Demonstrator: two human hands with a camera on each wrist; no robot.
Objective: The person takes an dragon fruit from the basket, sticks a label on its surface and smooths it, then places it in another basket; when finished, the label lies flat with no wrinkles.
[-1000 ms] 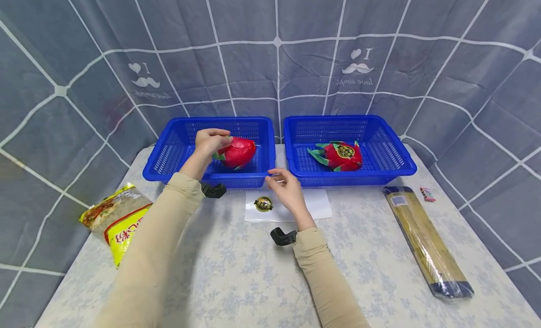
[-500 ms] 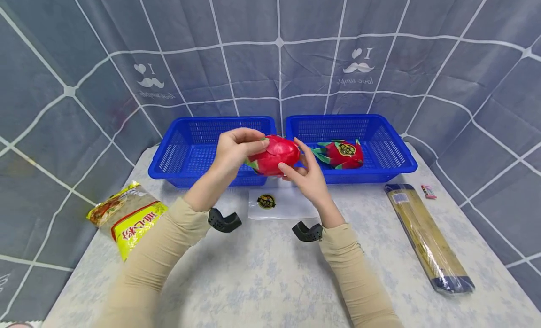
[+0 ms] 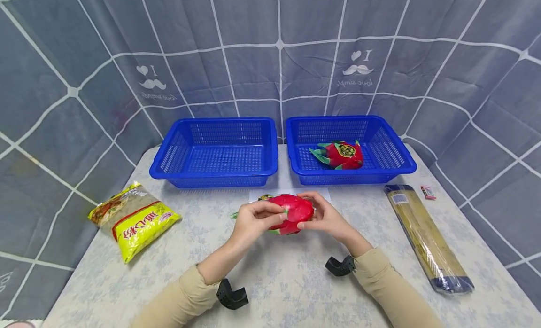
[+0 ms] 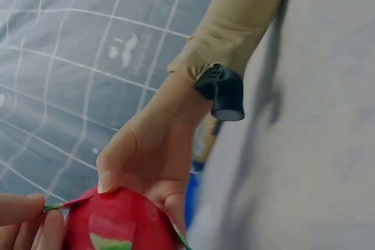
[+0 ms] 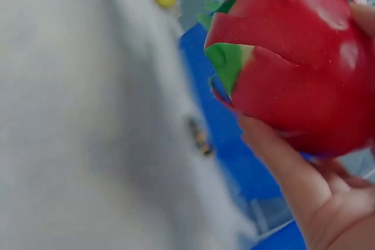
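Note:
A red dragon fruit (image 3: 299, 208) with green-tipped scales is held in both hands over the table, in front of the baskets. My left hand (image 3: 255, 221) pinches one of its scales between thumb and fingers; the left wrist view shows that scale (image 4: 73, 201) drawn out from the fruit. At the fruit's right end, my right hand (image 3: 331, 221) grips it, with the thumb on the near side. A green-edged scale (image 5: 225, 62) curls outward in the right wrist view. Partly hidden beneath lies a white sheet (image 3: 255, 194) with a gold-and-black sticker.
Two blue baskets (image 3: 220, 174) stand at the back; the right basket (image 3: 355, 172) holds another dragon fruit (image 3: 348, 156) bearing a round label. A yellow food bag (image 3: 137, 220) lies left. At right are a long wrapped packet (image 3: 427, 238) and a small red packet (image 3: 428, 192).
The left hand lifted the dragon fruit out of the left basket and the right hand took hold of its other end. Both hands then brought it nearer and lower, over the sheet.

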